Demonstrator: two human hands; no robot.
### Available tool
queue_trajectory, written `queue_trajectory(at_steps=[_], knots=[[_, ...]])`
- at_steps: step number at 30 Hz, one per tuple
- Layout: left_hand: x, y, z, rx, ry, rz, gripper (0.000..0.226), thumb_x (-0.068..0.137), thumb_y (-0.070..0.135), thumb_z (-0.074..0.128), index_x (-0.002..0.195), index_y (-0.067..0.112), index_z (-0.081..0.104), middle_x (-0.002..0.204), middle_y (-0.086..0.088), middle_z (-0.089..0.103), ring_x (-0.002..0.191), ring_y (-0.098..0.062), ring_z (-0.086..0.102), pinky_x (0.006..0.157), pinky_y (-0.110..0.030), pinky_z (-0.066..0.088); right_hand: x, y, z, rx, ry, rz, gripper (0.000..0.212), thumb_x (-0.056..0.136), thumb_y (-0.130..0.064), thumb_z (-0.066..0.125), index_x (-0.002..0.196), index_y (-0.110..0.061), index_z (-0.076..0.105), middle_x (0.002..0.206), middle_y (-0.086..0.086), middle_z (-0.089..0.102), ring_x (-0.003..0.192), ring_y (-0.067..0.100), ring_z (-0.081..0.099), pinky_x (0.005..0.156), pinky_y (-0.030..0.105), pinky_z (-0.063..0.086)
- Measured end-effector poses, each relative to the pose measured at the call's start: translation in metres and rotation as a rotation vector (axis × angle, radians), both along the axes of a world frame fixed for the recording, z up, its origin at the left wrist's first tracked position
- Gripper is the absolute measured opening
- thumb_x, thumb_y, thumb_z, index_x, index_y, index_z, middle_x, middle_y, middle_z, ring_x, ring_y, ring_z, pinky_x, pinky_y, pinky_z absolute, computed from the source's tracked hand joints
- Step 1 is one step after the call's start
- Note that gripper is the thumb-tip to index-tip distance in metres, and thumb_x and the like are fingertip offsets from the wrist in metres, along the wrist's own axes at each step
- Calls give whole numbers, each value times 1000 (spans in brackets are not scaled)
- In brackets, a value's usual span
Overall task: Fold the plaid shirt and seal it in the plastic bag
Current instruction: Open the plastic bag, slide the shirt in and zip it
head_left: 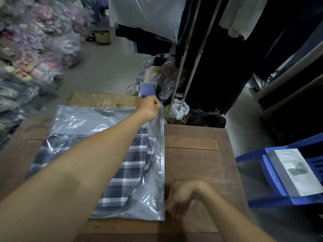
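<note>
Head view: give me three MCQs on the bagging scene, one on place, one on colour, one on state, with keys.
1. Where is the left hand?
A. at the far end of the plastic bag's right edge
B. on the blue chair
C. flat on the cardboard box

2. What colour is the plastic chair to the right of the wooden table?
A. red
B. blue
C. green

3. Where is the plaid shirt now?
A. hanging on a rack
B. spread out unfolded on the table
C. folded inside the bag

Key: 1 A, its fingers pinch the bag's far right corner; 2 B, its frame is blue; 3 C, clear film covers the plaid, while the right hand holds the near end.
</note>
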State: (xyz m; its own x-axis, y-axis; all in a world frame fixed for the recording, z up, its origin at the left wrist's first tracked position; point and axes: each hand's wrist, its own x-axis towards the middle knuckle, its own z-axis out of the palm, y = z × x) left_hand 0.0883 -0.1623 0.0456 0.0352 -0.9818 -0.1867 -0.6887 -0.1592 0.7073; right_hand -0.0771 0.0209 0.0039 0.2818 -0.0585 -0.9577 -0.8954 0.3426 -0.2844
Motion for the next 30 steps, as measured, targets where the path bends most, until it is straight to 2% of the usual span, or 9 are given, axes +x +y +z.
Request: queue_trajectory(at_steps=[2,5,7,10,13,16,18,22,30], knots=[[8,2,-1,3,-5,-52,18,97,13,54,112,12,63,112,-4,60,100,-21,57,81,-30,43,-2,-16,12,-260,40,0,38,92,-41,65,69,-11,63,63,1,67,47,8,61,53,22,53],[37,15,0,38,-62,-134,46,93,14,62,137,10,51,136,-7,48,124,-26,49,100,-33,39,12,-36,35,-711,-1,-104,38,91,-38,65,64,-13,60,68,5,66,56,16,58,54,26,48],[71,25,-5,98,-151,-130,46,91,22,66,134,15,54,144,-9,45,129,-30,47,104,-37,38,33,-45,42,-897,-21,-143,35,90,-45,63,74,-15,64,76,2,68,69,18,62,64,33,52],[135,49,-11,158,-253,-148,40,84,31,73,120,17,63,135,-7,56,122,-27,54,103,-36,43,75,-53,38,-1051,-100,-116,31,92,-49,59,99,-19,63,104,2,63,95,21,59,79,38,51],[193,87,-4,198,-344,-145,55,68,49,82,112,19,67,124,-4,61,118,-24,55,99,-36,44,112,-57,32,-1228,-90,77,55,91,-59,53,130,-21,51,138,6,45,128,28,39,105,46,40],[228,130,1,287,-412,-172,123,34,88,69,137,24,50,140,-6,45,133,-25,39,111,-39,34,135,-53,21,-1250,-25,221,83,83,-77,44,149,-28,28,161,11,16,147,38,9,118,58,15],[238,152,-6,344,-424,-204,148,23,96,61,152,32,24,160,1,19,148,-25,12,120,-45,19,143,-50,10,-1188,23,285,99,78,-87,32,156,-32,9,167,9,-5,150,41,-13,118,63,-2],[230,169,-27,327,-485,-293,153,30,95,63,153,38,-8,159,14,-22,147,-21,-25,121,-49,-1,134,-45,-10,-1183,71,293,105,72,-93,22,157,-37,-4,167,5,-15,148,37,-26,117,62,-15],[154,129,-40,233,-387,-356,147,37,96,60,151,40,-15,156,15,-31,142,-20,-36,118,-46,-13,50,-72,-11,-1269,174,249,102,72,-95,20,156,-42,-4,167,-2,-11,150,27,-22,120,53,-13]])
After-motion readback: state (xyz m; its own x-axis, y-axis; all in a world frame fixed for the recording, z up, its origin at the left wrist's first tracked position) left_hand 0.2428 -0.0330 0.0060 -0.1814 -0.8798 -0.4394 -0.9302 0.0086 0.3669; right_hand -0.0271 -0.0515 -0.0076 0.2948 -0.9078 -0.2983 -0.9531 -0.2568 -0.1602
